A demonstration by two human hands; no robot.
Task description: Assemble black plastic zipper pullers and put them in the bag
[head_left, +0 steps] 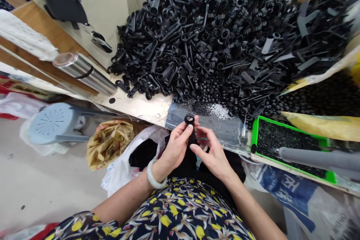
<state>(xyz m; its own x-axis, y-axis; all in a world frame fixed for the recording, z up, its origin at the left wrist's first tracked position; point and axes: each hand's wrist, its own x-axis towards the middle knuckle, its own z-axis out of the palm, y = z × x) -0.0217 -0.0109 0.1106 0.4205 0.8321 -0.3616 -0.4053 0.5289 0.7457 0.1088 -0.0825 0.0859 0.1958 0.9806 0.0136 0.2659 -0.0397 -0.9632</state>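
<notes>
Head view: black ring-ended part is held up in front of the torso, at the near edge of the worktop, ring end up. It's pinched in the left hand, thumb on the near face, fingers behind. Right hand is held just beside the part's lower end, fingers curled, thumb pointed at it. Thumb and index are seen apart; whether anything is gripped lower down by the right can't be told, since the view there is dark and partly blocked. A pale bangle is worn on the left wrist.

Beyond the hands, a grey mat is laid along the worktop edge. Small silver pins are heaped at its far side, small black pieces just left of them. Behind these, a big pile of black plastic parts is spread up to the back panel. To the right, a green tray is filled with small black bits, partly overlapped by a grey tube. On the left, a steel flask is stood near the pile. Below it, a blue stool and brown bag are seen.
</notes>
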